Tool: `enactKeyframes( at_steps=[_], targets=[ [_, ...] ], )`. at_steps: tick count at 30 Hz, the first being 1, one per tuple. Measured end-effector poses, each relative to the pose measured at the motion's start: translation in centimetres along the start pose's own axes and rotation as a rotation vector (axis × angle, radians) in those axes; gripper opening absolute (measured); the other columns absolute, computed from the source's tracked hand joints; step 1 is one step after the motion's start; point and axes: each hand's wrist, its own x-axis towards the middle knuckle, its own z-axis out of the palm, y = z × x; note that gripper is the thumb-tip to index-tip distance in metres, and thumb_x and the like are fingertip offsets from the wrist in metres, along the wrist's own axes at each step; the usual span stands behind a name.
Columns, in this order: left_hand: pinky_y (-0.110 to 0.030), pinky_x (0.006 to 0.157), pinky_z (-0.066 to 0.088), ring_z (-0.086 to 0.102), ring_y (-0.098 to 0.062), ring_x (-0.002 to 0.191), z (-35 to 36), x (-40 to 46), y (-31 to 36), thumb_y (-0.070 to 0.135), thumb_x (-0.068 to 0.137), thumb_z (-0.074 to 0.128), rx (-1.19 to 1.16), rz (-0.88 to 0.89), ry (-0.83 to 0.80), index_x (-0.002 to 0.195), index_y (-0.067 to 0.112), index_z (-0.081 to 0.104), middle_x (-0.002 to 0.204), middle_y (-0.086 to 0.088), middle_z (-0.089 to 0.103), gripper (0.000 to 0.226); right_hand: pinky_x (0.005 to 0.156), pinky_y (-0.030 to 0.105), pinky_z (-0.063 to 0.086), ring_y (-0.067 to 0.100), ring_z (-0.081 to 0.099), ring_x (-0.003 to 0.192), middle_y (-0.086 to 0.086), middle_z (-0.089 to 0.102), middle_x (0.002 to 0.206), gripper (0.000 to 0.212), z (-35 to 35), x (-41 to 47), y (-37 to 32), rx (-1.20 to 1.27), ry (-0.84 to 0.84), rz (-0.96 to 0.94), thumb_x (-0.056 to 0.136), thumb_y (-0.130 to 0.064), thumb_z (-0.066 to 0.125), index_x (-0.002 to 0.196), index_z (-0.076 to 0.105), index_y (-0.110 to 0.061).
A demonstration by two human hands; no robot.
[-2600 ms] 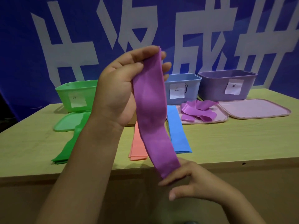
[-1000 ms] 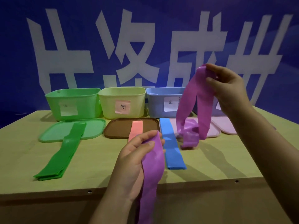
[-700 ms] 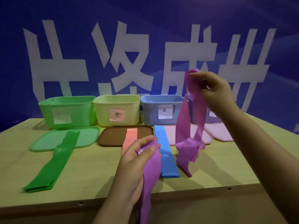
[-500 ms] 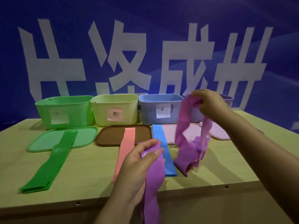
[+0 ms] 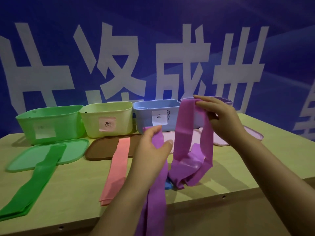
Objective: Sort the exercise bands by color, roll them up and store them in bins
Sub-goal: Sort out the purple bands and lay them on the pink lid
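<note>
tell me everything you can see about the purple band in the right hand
The purple band is a wide, thin strip that looks like smooth stretchy latex. The right hand pinches its top, holding it up in front of the blue bin. It hangs as a loop, and its lower part lies crumpled on the wooden table, covering most of the blue band.
</note>
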Motion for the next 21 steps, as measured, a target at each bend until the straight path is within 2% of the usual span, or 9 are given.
enactKeyframes(
  at_steps=[3,7,9,11,15,16,18,19,21],
  targets=[
    [-0.015,0.088,0.034,0.046,-0.009,0.119,0.8,1.9,1.2,0.024,0.082,0.071,0.164,0.073,-0.019,0.134,0.024,0.048,0.135,0.006,0.049,0.057,0.089,0.019,0.043,0.016,0.047,0.117,0.0,0.051,0.129,0.048,-0.4,-0.8,0.5,0.079,0.067,-0.069,0.081,0.016,0.058,0.123,0.058,-0.006],
    [-0.024,0.089,0.036,0.048,-0.015,0.122,2.2,3.7,2.4,0.033,0.076,0.076,0.301,0.119,-0.103,0.136,0.019,0.046,0.139,0.0,0.048,0.069,0.088,0.021,0.047,0.019,0.048,0.118,-0.001,0.046,0.129,0.051,-0.8,-1.5,1.0,0.187,0.102,-0.129,0.08,0.014,0.059,0.126,0.053,-0.008],
    [-0.026,0.088,0.044,0.056,-0.015,0.113,3.0,4.3,2.7,0.035,0.073,0.078,0.326,0.125,-0.168,0.129,0.018,0.054,0.129,0.002,0.057,0.063,0.089,0.014,0.047,0.014,0.046,0.117,-0.008,0.044,0.128,0.058,-1.0,-1.8,1.0,0.234,0.122,-0.112,0.081,0.016,0.056,0.129,0.045,-0.014],
    [-0.034,0.085,0.052,0.062,-0.014,0.099,3.9,4.7,2.8,0.033,0.073,0.079,0.343,0.133,-0.207,0.115,0.017,0.063,0.111,0.002,0.067,0.047,0.088,0.003,0.042,0.009,0.043,0.116,-0.014,0.041,0.125,0.061,-1.1,-2.1,1.2,0.269,0.132,-0.093,0.082,0.017,0.053,0.129,0.038,-0.019],
    [-0.032,0.076,0.053,0.063,-0.012,0.074,4.9,5.2,2.4,0.023,0.074,0.079,0.271,0.142,-0.18,0.078,0.019,0.069,0.078,0.004,0.069,0.011,0.089,0.002,0.041,0.011,0.045,0.117,-0.013,0.041,0.126,0.063,-1.0,-2.8,1.4,0.332,0.072,-0.012,0.087,0.01,0.055,0.132,0.03,-0.026],
    [-0.031,0.072,0.051,0.06,-0.012,0.067,5.1,5.2,2.3,0.022,0.074,0.079,0.267,0.151,-0.166,0.069,0.019,0.067,0.07,0.005,0.067,0.013,0.088,0.003,0.042,0.01,0.046,0.116,-0.01,0.042,0.128,0.063,-1.1,-2.9,1.5,0.35,0.033,0.012,0.087,0.008,0.056,0.131,0.03,-0.029],
    [-0.03,0.067,0.047,0.055,-0.014,0.063,5.1,5.4,2.1,0.018,0.075,0.077,0.292,0.17,-0.111,0.061,0.02,0.061,0.064,0.003,0.062,0.021,0.09,0.009,0.046,0.009,0.049,0.115,-0.006,0.046,0.129,0.057,-1.5,-3.1,1.9,0.422,-0.058,0.056,0.088,0.007,0.055,0.127,0.04,-0.031],
    [-0.028,0.064,0.045,0.054,-0.012,0.062,4.9,5.5,2.0,0.017,0.076,0.074,0.314,0.189,-0.076,0.059,0.022,0.059,0.063,0.004,0.061,0.023,0.089,0.014,0.049,0.008,0.052,0.114,-0.007,0.051,0.128,0.051,-1.8,-3.3,2.1,0.49,-0.093,0.079,0.087,0.009,0.054,0.12,0.052,-0.03],
    [-0.016,0.058,0.04,0.053,0.0,0.059,4.4,5.5,2.0,0.015,0.077,0.069,0.344,0.247,-0.007,0.058,0.026,0.058,0.062,0.012,0.061,0.024,0.079,0.019,0.053,0.008,0.06,0.108,-0.008,0.063,0.118,0.045,-2.4,-3.5,2.7,0.715,-0.139,0.144,0.085,0.016,0.05,0.086,0.071,-0.023]
  ],
)
